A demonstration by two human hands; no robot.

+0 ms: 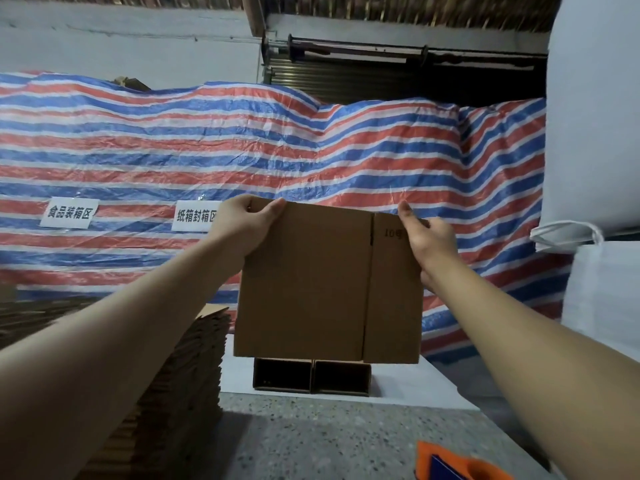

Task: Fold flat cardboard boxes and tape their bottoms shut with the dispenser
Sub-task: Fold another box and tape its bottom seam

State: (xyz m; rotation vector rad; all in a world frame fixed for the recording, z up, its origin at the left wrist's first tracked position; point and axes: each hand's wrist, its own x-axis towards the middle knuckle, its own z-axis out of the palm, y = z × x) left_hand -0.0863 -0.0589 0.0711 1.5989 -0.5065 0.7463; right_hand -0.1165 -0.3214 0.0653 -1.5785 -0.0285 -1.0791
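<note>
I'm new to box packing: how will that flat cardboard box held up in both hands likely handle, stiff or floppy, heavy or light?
The flat cardboard box probably stays fairly stiff: it hangs straight below the left hand and right hand, which grip only its top corners. It seems light, since those corner grips carry it. It may hinge along the vertical crease on its right side.

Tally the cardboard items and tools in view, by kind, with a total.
Flat cardboard box held up by both hands: 1
Open folded boxes on the white sheet: 2
Stack of flat cardboard: 1
Orange tape dispenser: 1
Total: 5
</note>
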